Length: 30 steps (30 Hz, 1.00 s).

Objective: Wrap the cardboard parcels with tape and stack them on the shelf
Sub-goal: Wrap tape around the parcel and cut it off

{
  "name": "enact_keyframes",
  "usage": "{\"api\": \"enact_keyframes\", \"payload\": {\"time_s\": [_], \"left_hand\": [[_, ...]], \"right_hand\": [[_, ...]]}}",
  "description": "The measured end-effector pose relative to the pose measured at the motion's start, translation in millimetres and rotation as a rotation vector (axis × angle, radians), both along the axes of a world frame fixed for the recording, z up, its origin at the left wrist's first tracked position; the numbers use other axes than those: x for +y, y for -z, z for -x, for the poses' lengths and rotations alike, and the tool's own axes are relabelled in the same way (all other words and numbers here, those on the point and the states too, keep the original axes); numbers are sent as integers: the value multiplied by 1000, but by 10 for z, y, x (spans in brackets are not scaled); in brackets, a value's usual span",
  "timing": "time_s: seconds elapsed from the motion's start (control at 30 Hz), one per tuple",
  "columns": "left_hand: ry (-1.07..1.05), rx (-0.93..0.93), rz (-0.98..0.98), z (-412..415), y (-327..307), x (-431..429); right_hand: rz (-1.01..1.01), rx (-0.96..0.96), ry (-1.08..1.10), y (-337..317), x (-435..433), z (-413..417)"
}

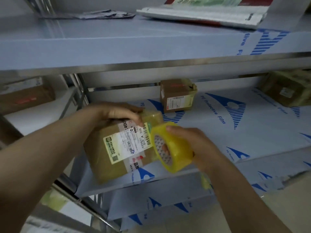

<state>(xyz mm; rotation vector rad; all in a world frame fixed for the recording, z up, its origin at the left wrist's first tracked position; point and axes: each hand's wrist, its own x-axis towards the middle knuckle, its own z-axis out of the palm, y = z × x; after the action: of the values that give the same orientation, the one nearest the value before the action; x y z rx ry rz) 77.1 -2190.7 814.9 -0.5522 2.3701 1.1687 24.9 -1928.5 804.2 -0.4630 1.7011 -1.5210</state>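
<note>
A brown cardboard parcel [107, 148] with a white and green shipping label sits tilted at the front edge of the middle shelf [235, 132]. My left hand [121, 112] grips its far top edge. My right hand [190, 142] holds a yellow tape roll [175, 148] against the parcel's right side, with a finger through the core. A strip of tape runs from the roll onto the parcel's top right corner. A smaller taped parcel [177, 96] stands further back on the same shelf.
The metal shelves are covered in blue-printed protective film. Another taped parcel [287, 89] sits at the far right of the middle shelf. Flat plastic mailers [202, 15] lie on the upper shelf. A brown box [27, 96] rests on a neighbouring shelf at left.
</note>
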Motion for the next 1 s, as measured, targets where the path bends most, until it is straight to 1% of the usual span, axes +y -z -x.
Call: {"api": "enact_keyframes", "payload": {"time_s": [0.07,0.1,0.17,0.2,0.23,0.3,0.33,0.37,0.43,0.47,0.5,0.53,0.63,0.7,0.77,0.83,0.9,1.0], "left_hand": [[18,-17,-77,-70,-23,-7],[41,-20,-98,-94,1,2],[42,18,-58,-107,43,42],[-3,58,21,-90,45,62],[-57,110,174,-71,44,79],[-107,217,630,-9,27,146],[-80,251,767,5,53,194],[-27,230,789,13,107,239],[72,61,652,-17,241,337],[105,-18,618,-52,323,373],[119,-63,634,-86,422,391],[106,-66,677,-111,525,403],[7,70,782,-126,694,450],[-18,111,794,-136,726,457],[-29,109,785,-151,723,461],[-29,100,784,-146,713,459],[-30,98,780,-141,720,463],[-34,93,788,-143,706,475]], "right_hand": [[129,6,-127,-200,52,56],[138,25,-186,-263,28,63],[69,53,-189,-315,-117,81],[48,47,-142,-321,-226,101],[42,48,-70,-327,-359,128],[15,143,78,-330,-644,220],[-2,197,121,-335,-770,259],[-11,226,140,-334,-875,288],[-54,218,136,-282,-1028,353],[-53,210,120,-234,-1079,403],[-58,217,98,-176,-1111,455],[-70,228,81,-130,-1121,485],[-118,250,45,4,-1092,512],[-130,341,49,25,-1062,479],[-110,415,112,-27,-995,435],[-69,435,168,-83,-813,343],[-40,439,139,-51,-520,159],[-129,477,75,163,-64,-202]]}}
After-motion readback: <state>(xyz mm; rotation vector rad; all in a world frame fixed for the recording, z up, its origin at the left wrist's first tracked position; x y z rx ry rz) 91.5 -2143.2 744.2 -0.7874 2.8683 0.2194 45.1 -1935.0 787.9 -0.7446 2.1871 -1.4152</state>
